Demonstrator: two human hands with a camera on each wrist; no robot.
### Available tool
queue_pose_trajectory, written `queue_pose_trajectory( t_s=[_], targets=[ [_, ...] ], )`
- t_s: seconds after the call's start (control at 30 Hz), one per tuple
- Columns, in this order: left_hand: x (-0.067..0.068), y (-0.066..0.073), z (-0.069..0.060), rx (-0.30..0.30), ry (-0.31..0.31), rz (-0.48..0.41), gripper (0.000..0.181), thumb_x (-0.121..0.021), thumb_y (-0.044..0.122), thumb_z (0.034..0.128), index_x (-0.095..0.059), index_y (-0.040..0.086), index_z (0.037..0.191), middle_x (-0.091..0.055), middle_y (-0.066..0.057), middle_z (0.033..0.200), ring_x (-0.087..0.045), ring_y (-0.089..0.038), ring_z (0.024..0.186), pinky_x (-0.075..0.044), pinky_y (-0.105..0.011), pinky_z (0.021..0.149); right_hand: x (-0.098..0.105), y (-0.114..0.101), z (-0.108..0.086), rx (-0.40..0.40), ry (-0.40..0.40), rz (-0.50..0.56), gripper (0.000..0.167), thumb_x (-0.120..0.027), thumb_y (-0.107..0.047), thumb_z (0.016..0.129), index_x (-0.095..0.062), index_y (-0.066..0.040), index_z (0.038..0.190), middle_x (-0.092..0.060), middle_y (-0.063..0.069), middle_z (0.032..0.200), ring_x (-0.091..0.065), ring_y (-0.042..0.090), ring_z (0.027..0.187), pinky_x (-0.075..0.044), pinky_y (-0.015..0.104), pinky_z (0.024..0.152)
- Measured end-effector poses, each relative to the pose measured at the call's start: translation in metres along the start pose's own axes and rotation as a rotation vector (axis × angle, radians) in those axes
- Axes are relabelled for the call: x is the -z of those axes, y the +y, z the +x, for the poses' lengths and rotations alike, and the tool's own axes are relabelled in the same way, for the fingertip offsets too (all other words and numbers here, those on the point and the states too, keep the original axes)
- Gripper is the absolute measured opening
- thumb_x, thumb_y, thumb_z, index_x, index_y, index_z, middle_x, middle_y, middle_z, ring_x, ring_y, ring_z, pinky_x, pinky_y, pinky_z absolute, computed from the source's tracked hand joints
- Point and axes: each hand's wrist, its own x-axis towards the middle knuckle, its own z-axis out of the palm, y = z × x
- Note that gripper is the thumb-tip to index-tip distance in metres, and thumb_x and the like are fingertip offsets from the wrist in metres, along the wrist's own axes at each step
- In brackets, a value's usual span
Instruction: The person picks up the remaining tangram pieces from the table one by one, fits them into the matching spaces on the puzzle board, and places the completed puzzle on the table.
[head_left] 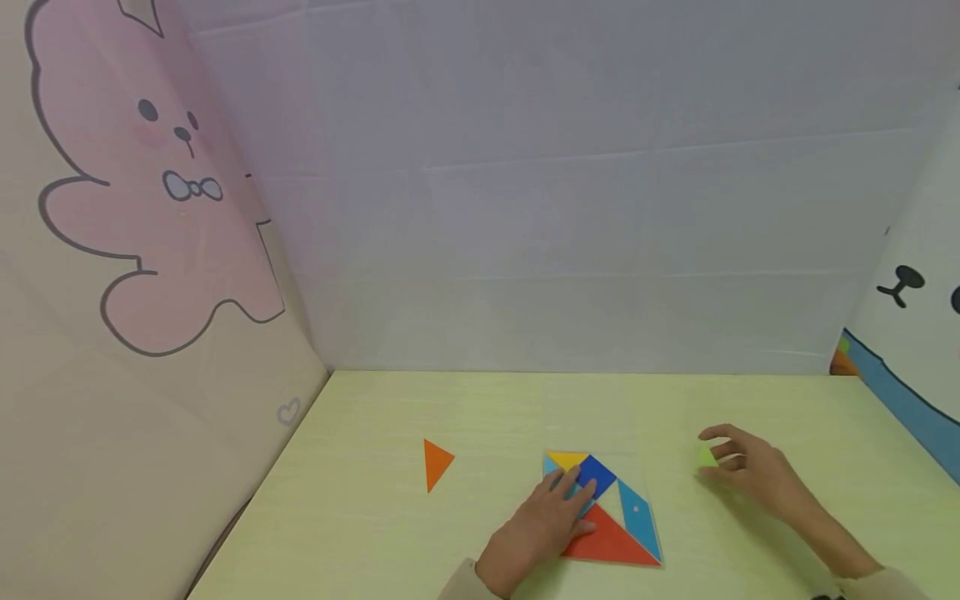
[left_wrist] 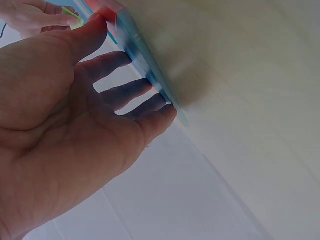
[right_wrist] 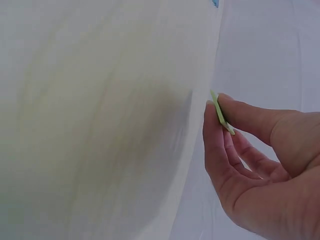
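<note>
My left hand (head_left: 542, 517) rests spread over a tangram on the table, fingertips touching the pieces and partly covering them. Around the fingers show a yellow triangle (head_left: 567, 458), a dark blue square (head_left: 599, 477), a light blue parallelogram (head_left: 640, 517) and a red triangle (head_left: 613, 540). Another light blue piece is partly hidden under the hand. Off to the right, my right hand (head_left: 761, 475) pinches a small green tangram piece (right_wrist: 218, 111) between thumb and index finger, held above the table. The left wrist view shows the tangram edge-on beneath the fingertips.
An orange triangle (head_left: 437, 465) lies apart on the table, left of the tangram. A faint clear sheet or outline (head_left: 588, 417) appears behind the tangram. White cloth (head_left: 480, 250) hangs at the back, with printed cartoon animals on both side walls.
</note>
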Motion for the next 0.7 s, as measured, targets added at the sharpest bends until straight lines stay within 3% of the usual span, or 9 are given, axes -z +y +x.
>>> queue_pose_trajectory(
  t_s=[0.4,0.7],
  targets=[
    [-0.001,0.000,0.001,0.005,-0.004,-0.008,0.058,-0.050,0.049,0.1048,-0.042,0.029,0.158,-0.035,0.003,0.164,-0.036,-0.022,0.148,-0.039,-0.033,0.116,-0.006,-0.012,-0.003,-0.086,-0.038,0.126,0.039,-0.078,-0.018,0.093,-0.063,0.005,0.121,-0.071,0.014,0.103,-0.073,0.031,0.092,-0.057,0.027,0.065],
    [0.002,0.001,-0.001,0.017,-0.008,-0.019,0.058,-0.051,0.051,0.1036,-0.044,0.031,0.157,-0.036,0.004,0.163,-0.036,-0.021,0.148,-0.040,-0.032,0.115,-0.012,-0.019,-0.003,-0.096,-0.039,0.222,0.040,-0.078,-0.015,0.093,-0.060,0.007,0.121,-0.069,0.014,0.100,-0.072,0.017,0.084,-0.060,0.029,0.065]
  ],
)
